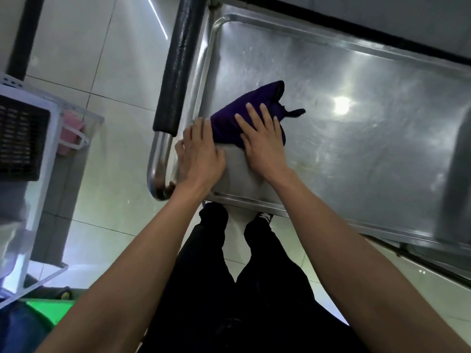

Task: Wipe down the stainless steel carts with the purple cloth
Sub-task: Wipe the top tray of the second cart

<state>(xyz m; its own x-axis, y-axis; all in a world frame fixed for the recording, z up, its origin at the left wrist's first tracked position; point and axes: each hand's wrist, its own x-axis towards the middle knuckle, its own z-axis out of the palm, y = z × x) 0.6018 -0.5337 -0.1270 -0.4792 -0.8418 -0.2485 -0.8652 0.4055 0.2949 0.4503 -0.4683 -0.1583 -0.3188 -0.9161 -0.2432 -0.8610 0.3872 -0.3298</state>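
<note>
A folded purple cloth (251, 108) lies on the top tray of a stainless steel cart (369, 138), near the tray's left end. My right hand (262, 141) presses flat on the cloth with fingers spread. My left hand (201, 151) rests at the tray's left rim, its fingertips touching the cloth's near-left edge. The cart's handle, a steel tube with a black foam sleeve (181, 64), runs just left of the tray.
A white plastic rack (54, 128) holding a dark basket and a pink item stands on the tiled floor to the left. A green and a blue object (48, 310) sit at the lower left. My legs and shoes are below the cart's near edge.
</note>
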